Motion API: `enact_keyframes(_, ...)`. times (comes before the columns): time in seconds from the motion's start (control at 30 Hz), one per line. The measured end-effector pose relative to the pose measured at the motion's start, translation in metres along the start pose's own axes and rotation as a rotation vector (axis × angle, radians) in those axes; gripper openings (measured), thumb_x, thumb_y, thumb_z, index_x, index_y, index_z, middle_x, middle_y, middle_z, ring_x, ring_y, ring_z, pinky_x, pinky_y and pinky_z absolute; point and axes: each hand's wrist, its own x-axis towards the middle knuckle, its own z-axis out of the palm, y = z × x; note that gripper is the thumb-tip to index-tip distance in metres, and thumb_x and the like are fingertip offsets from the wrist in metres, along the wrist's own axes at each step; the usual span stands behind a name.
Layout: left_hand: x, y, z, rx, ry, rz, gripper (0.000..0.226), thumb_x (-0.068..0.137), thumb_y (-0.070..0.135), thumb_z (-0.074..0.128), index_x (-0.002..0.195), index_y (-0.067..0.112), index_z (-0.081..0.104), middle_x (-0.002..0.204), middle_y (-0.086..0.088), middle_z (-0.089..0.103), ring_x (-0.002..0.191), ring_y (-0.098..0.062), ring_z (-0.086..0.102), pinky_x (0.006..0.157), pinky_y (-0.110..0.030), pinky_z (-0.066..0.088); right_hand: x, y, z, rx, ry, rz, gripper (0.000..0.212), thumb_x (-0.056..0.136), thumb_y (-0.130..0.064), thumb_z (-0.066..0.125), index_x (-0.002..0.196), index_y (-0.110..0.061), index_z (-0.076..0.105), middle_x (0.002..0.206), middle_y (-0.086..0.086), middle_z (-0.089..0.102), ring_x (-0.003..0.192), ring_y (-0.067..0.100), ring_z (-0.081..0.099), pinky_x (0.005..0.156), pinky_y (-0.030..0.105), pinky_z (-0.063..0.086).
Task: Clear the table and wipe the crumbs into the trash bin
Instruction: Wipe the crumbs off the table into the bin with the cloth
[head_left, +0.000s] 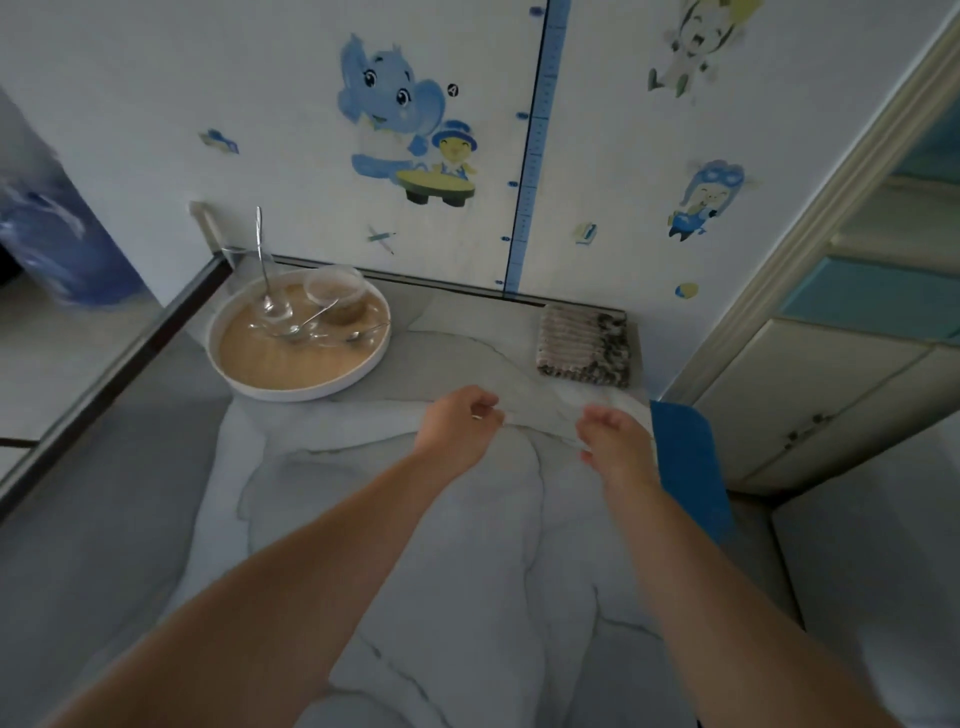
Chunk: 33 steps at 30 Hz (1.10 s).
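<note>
Both my hands reach over the grey marble table (363, 519). Between them stretches a thin pale sheet (545, 418), like a tissue or wipe, held just above the tabletop. My left hand (460, 431) pinches its left end with curled fingers. My right hand (615, 447) grips the right end, fingers bent down over it. At the back left stands a round white tray (332, 387) with a wooden base; it holds a glass (262, 291) with a spoon in it, a clear plastic cup (337, 296) and loose spoons (317, 325).
A folded knitted cloth (584, 345) in beige and dark speckle lies at the back right against the stickered wall. A blue object (685, 467) juts at the table's right edge. The table's dark left rim (114, 374) borders the floor; cabinets (831, 374) stand at right.
</note>
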Motion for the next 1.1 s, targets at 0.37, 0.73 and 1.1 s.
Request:
enact_keyframes(0.37,-0.015,-0.086,-0.102,-0.008,-0.049,0.087,0.024,0.089,0.022,0.059,0.109,0.012,0.066,0.109,-0.003,0.068,0.1,-0.017,0.062,0.079,-0.019,0.039,-0.084,-0.005,0.115,-0.139,0.06,-0.101,0.015,0.082,-0.011,0.062,0.096,-0.015,0.065,0.093,0.004,0.062,0.096,0.023,0.06,0.094,0.046,0.049)
enact_keyframes(0.73,0.004,-0.172,-0.242,0.028,-0.042,0.116,0.02,0.089,0.023,0.056,0.104,0.015,0.066,0.103,0.001,0.068,0.097,-0.017,0.061,0.079,-0.022,0.043,-0.141,-0.015,0.271,-0.267,0.017,-0.155,0.026,0.083,-0.007,0.059,0.109,-0.008,0.065,0.106,0.006,0.065,0.088,0.014,0.056,0.069,0.014,0.046)
enact_keyframes(1.1,0.072,-0.256,-0.252,0.333,-0.016,0.079,0.039,0.091,0.029,0.052,0.128,0.02,0.051,0.127,-0.007,0.052,0.114,-0.026,0.052,0.092,-0.037,0.046,-0.096,0.003,0.357,-0.964,-0.266,-0.378,0.05,0.088,-0.021,0.053,0.136,-0.021,0.043,0.141,0.006,0.041,0.128,0.025,0.04,0.103,0.034,0.036)
